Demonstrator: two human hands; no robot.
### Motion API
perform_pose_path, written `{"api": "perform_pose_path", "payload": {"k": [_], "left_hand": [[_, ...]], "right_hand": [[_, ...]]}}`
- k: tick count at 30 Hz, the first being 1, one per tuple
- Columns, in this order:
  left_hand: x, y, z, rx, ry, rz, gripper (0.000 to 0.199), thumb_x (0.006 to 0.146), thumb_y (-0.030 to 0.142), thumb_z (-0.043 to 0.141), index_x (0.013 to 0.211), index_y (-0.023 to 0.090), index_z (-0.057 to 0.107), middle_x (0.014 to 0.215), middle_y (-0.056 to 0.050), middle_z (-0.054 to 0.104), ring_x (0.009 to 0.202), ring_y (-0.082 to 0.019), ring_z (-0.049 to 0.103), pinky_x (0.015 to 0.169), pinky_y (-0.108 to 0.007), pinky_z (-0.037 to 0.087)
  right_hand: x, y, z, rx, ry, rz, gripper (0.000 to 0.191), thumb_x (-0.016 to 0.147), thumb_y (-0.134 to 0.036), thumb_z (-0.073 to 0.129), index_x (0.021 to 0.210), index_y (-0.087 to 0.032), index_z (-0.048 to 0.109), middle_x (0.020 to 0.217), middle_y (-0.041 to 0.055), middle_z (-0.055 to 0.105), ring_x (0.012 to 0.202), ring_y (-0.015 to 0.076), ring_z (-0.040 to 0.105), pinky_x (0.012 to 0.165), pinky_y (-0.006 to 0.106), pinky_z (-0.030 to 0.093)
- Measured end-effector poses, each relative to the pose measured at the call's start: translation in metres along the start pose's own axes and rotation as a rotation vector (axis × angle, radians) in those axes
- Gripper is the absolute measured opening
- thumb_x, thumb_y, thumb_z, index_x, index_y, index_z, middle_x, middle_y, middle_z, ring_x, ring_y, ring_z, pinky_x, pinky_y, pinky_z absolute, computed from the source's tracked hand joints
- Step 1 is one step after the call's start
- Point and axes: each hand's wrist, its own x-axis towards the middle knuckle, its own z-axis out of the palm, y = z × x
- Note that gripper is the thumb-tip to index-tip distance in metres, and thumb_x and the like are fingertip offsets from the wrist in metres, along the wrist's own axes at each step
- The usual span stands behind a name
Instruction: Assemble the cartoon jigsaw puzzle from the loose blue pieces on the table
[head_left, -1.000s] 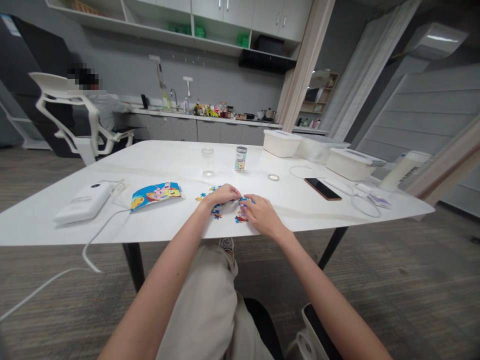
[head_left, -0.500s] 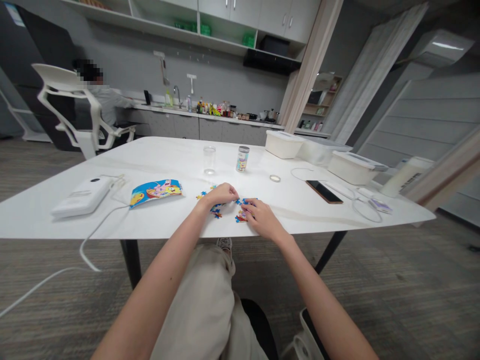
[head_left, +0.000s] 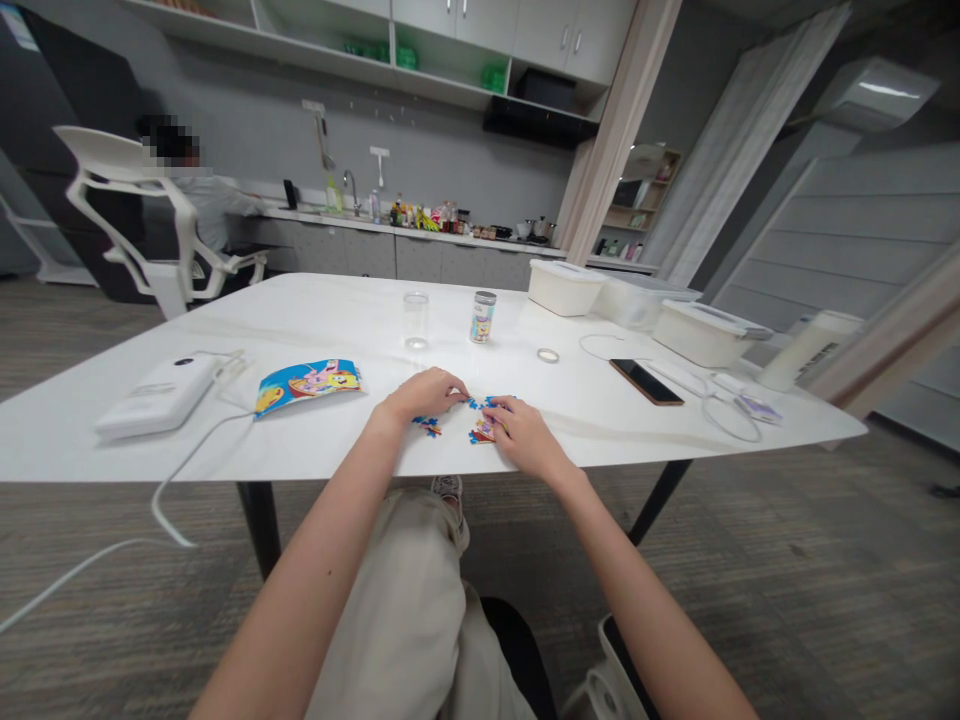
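Left hand (head_left: 426, 393) curled, whether gripping I can't tell from here; right hand (head_left: 526, 436) half-open over puzzle section (head_left: 481, 434), loose pieces (head_left: 428, 428) to left.

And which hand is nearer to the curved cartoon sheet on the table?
Left. The left hand is to the right of the curved cartoon sheet, apart from it; the right hand is farther right, over puzzle pieces.
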Motion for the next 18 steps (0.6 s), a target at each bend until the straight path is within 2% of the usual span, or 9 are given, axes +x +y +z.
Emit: {"api": "perform_pose_path", "payload": {"k": [5,7,9,12,15,18], "left_hand": [[-0.004,-0.004,-0.003,0.064,0.056,-0.103,0.026,0.088,0.025,0.053,0.103,0.021,0.074,0.098,-0.009,0.073,0.093,-0.021,0.064,0.079,-0.025,0.044],[-0.005,-0.003,-0.003,0.102,0.084,-0.135,0.028,0.09,0.027,0.051,0.107,0.021,0.072,0.098,-0.008,0.073,0.095,-0.02,0.064,0.08,-0.024,0.043],[-0.004,-0.001,-0.002,0.096,0.089,-0.11,0.03,0.091,0.032,0.051,0.11,0.021,0.071,0.094,-0.008,0.073,0.091,-0.02,0.065,0.077,-0.024,0.043],[0.0,0.004,0.002,0.028,0.03,-0.021,0.03,0.089,0.039,0.055,0.104,0.022,0.073,0.088,-0.008,0.073,0.083,-0.019,0.066,0.072,-0.024,0.043],[0.003,0.006,0.006,-0.013,-0.009,0.012,0.024,0.088,0.036,0.057,0.097,0.024,0.076,0.09,-0.007,0.074,0.083,-0.02,0.066,0.071,-0.024,0.042],[0.005,0.006,0.009,-0.019,0.0,0.0,0.024,0.089,0.032,0.055,0.099,0.024,0.075,0.094,-0.007,0.074,0.086,-0.02,0.066,0.073,-0.025,0.043]], "right_hand": [[0.0,0.001,0.0,0.011,0.003,0.01,0.03,0.089,-0.013,0.045,0.11,-0.017,0.066,0.122,0.0117,0.061,0.114,0.0217,0.054,0.1,0.04,0.042],[0.0,0.002,0.001,0.025,0.002,-0.003,0.031,0.089,-0.011,0.044,0.11,-0.016,0.065,0.122,0.0118,0.06,0.114,0.0212,0.054,0.1,0.039,0.042],[0.0,0.003,0.001,0.053,0.006,-0.021,0.033,0.088,-0.009,0.042,0.113,-0.016,0.062,0.121,0.0118,0.06,0.113,0.0207,0.054,0.098,0.038,0.043],[0.001,0.004,0.001,0.119,0.032,-0.025,0.034,0.089,-0.009,0.039,0.117,-0.016,0.056,0.117,0.0115,0.059,0.109,0.0206,0.055,0.096,0.038,0.044],[0.002,0.007,0.002,0.199,0.098,0.03,0.03,0.09,-0.012,0.036,0.115,-0.015,0.053,0.114,0.0123,0.058,0.109,0.0213,0.055,0.098,0.038,0.043],[0.003,0.011,0.004,0.258,0.159,0.118,0.027,0.089,-0.015,0.037,0.111,-0.017,0.052,0.109,0.0117,0.058,0.107,0.0221,0.055,0.098,0.04,0.043]]}}
